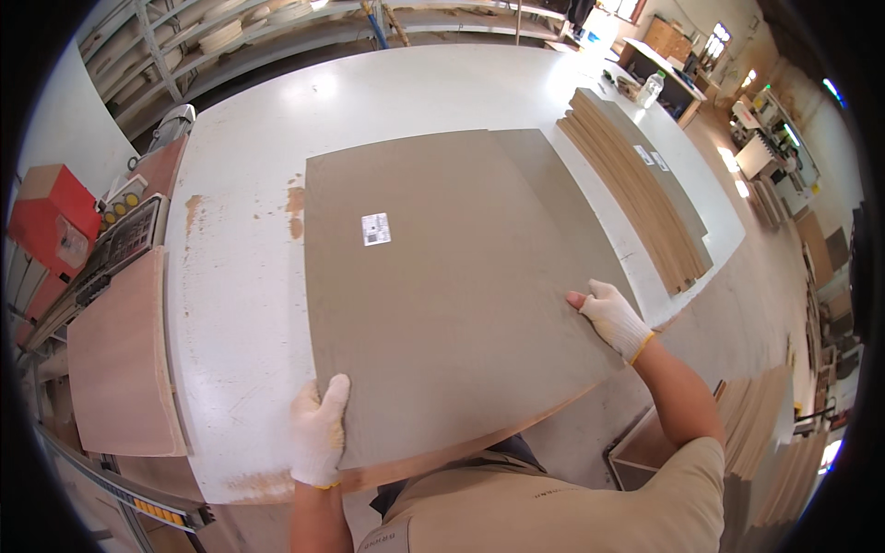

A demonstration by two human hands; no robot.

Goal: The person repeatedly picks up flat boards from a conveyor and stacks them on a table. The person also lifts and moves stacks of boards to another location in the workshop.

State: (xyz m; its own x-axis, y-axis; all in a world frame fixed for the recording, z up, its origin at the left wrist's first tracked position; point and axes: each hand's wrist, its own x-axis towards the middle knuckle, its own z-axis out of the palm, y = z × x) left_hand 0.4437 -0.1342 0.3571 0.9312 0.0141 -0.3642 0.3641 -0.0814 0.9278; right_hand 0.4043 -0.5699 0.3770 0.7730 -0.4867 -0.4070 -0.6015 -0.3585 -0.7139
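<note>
A large grey-brown board (pixel 452 267) lies in front of me on a white worktable (pixel 240 304), its near edge close to my body. A small white label (pixel 376 229) is stuck on its upper left part. My left hand (pixel 319 429), in a white work glove, grips the board's near left edge, thumb on top and fingers hidden at the side. On the right edge my right hand (pixel 610 313), gloved with a bare thumb tip showing, holds the board the same way. Another board of like colour (pixel 562 184) shows along its right side.
Further right on the table lies a stack of narrow brown panels (pixel 627 184) with a clear bottle (pixel 651 90) beyond it. A red machine (pixel 55 221) and a pinkish board (pixel 124 359) stand at the left. More panels (pixel 751 424) are stacked at lower right; metal shelving (pixel 175 55) is behind.
</note>
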